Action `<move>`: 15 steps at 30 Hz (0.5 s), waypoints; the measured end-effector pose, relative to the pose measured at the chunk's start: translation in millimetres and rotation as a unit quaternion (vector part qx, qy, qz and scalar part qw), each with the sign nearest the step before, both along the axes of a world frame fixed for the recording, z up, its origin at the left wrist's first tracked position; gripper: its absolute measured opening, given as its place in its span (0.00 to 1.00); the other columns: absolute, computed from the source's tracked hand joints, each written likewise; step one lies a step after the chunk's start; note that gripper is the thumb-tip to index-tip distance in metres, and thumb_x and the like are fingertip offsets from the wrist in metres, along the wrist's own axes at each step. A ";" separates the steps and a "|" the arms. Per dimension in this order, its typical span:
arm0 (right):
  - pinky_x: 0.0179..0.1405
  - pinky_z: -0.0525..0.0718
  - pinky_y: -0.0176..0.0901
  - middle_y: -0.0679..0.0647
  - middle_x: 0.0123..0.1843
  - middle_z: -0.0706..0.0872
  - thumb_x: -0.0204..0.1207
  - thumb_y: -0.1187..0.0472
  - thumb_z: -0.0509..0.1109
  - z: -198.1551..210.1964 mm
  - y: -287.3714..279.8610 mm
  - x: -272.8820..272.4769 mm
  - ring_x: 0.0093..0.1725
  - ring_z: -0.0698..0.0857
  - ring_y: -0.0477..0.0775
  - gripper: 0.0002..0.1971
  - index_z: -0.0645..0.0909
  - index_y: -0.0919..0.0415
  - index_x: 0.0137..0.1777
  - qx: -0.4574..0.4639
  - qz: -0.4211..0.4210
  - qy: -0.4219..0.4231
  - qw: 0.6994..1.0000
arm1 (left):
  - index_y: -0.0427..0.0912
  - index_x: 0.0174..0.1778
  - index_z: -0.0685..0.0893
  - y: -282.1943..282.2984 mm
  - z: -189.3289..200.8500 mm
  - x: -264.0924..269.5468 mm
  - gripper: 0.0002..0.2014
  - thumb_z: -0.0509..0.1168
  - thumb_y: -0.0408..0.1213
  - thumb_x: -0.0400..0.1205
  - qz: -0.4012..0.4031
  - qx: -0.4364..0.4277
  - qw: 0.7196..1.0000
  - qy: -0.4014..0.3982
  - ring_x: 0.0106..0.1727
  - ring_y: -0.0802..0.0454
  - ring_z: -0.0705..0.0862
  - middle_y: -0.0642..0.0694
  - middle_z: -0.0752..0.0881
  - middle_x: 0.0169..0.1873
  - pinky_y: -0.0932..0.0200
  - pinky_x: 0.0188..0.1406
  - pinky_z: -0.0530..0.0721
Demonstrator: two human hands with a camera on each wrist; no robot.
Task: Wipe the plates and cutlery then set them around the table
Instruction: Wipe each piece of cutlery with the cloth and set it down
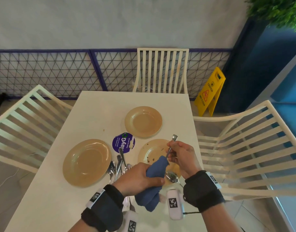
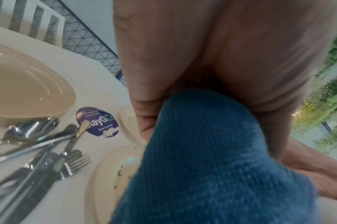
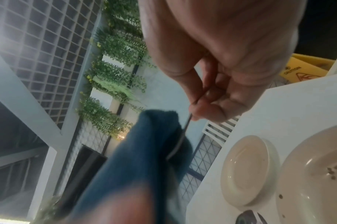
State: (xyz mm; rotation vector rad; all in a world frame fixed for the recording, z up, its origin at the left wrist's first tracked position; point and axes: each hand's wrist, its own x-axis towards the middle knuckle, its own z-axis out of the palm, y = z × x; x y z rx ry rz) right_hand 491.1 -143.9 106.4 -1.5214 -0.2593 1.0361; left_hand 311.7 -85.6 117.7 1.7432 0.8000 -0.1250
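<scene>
Cutlery (image 1: pixel 171 148) cloth-wrapped (image 1: pixel 158 166) above plate rim (image 1: pixel 144 149)

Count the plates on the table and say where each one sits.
3. A large plate at the left, a smaller plate farther back, and a crumb-speckled plate on the right, partly hidden under the hands.

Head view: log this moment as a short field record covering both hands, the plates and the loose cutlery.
left hand: grips blue cloth, wrapped round the utensil's lower end
right hand: pinches utensil handle; head hidden in cloth
plates: large plate, small plate, crumb-speckled plate
loose cutlery: piled between the two near plates
spoon: on the speckled plate
table: white, purple sticker
</scene>
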 end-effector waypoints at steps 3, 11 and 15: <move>0.29 0.78 0.44 0.58 0.30 0.84 0.86 0.64 0.65 -5.5 5.0 -11.6 0.27 0.78 0.52 0.12 0.86 0.67 0.43 0.001 0.000 0.011 1.000 | 0.46 0.35 0.85 11.1 -1.9 -12.0 0.18 0.75 0.57 0.76 -0.003 0.016 1.000 0.012 0.31 0.57 0.81 0.53 0.84 0.29 0.60 0.36 0.77; 0.31 0.79 0.42 0.56 0.31 0.86 0.85 0.63 0.66 -1.7 7.4 -4.0 0.27 0.79 0.49 0.12 0.87 0.67 0.44 0.013 -0.027 0.010 0.999 | 0.43 0.39 0.86 12.0 1.3 -12.0 0.20 0.75 0.58 0.75 -0.018 0.004 1.000 0.014 0.31 0.58 0.82 0.52 0.85 0.30 0.61 0.35 0.78; 0.33 0.82 0.42 0.55 0.30 0.85 0.86 0.62 0.66 -8.7 19.7 -32.4 0.29 0.81 0.50 0.11 0.86 0.64 0.44 -0.005 -0.004 0.014 1.000 | 0.40 0.38 0.87 29.5 -0.4 -19.4 0.21 0.73 0.58 0.79 0.025 0.007 1.000 -0.004 0.32 0.55 0.85 0.46 0.88 0.31 0.58 0.38 0.80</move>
